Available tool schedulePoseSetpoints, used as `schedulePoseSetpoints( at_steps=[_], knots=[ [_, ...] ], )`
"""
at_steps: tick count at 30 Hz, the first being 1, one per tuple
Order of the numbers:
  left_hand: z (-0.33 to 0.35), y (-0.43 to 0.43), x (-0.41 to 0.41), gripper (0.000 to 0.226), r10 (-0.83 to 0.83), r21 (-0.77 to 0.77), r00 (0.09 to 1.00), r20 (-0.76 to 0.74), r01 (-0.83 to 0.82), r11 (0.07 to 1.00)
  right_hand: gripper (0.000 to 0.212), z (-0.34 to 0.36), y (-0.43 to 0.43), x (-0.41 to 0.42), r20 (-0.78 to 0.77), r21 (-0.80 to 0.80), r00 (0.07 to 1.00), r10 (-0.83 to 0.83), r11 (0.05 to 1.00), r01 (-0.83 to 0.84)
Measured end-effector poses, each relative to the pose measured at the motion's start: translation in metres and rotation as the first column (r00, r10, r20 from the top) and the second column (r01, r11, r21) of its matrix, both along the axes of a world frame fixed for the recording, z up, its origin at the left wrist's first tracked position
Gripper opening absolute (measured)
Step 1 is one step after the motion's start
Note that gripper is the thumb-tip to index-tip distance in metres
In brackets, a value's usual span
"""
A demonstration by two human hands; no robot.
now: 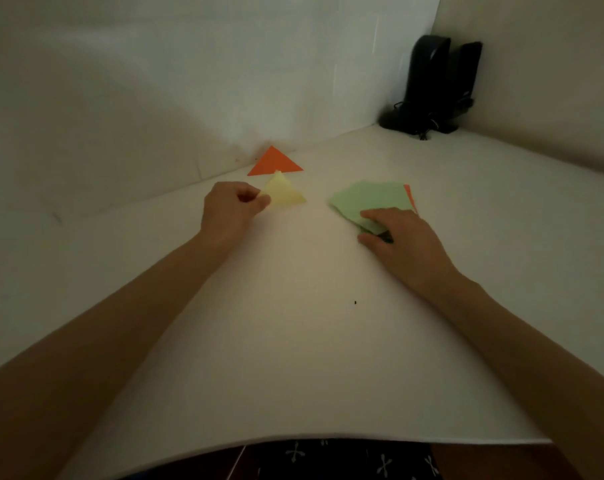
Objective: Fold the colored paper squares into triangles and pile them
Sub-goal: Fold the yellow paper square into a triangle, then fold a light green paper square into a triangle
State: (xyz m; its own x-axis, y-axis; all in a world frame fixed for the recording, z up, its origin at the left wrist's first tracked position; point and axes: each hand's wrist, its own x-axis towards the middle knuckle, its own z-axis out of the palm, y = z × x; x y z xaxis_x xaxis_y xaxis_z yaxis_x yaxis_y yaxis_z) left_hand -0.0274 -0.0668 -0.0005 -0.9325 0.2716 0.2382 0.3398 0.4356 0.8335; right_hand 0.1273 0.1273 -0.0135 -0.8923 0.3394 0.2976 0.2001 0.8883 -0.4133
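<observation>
A folded yellow triangle (285,194) lies on the white desk (293,341), just in front of an orange triangle (274,162) near the wall. The left hand (229,213) pinches the yellow triangle's left corner with curled fingers. To the right, the right hand (404,240) pinches the near corner of a green square (373,197), with an orange sheet (410,197) peeking out beneath. Two dark speakers (439,84) stand in the far corner.

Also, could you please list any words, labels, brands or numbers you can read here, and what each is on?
None can be read. The orange triangle, yellow triangle and green paper are plain; any mark on the black speakers is too dim and blurred to tell.
</observation>
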Motion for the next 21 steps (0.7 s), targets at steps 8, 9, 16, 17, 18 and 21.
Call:
schedulePoseSetpoints(
  at_steps=[8,9,16,17,18,21],
  knots=[
    [-0.001,0.048,-0.073,0.034,0.129,-0.468,0.952,-0.277,-0.251,0.847,0.036,-0.002,0.002,-0.002,-0.024,0.047,0.999,0.04,0.998,-0.039],
    [-0.003,0.052,-0.078,0.038,0.139,-0.487,0.945,-0.297,-0.275,0.829,0.036,-0.003,0.003,-0.002,-0.027,0.06,0.998,0.049,0.997,-0.048],
    [0.0,0.048,-0.044,0.047,0.107,-0.35,0.894,-0.435,-0.277,0.895,0.027,-0.004,0.004,-0.001,-0.172,0.051,0.978,0.113,0.993,-0.106],
    [0.0,0.047,-0.03,0.037,0.061,-0.265,0.922,-0.382,-0.173,0.949,0.03,-0.003,0.004,0.001,-0.219,0.05,0.972,0.085,0.996,-0.076],
    [0.002,0.045,-0.01,0.026,0.001,-0.126,0.97,-0.243,-0.032,0.992,0.032,-0.001,0.003,0.002,-0.277,0.045,0.959,0.05,0.998,-0.039],
    [0.014,0.042,0.056,0.032,-0.389,0.418,0.784,0.483,0.184,0.89,0.032,0.004,-0.006,0.006,-0.431,0.123,0.897,0.097,0.991,-0.049]
  ],
)
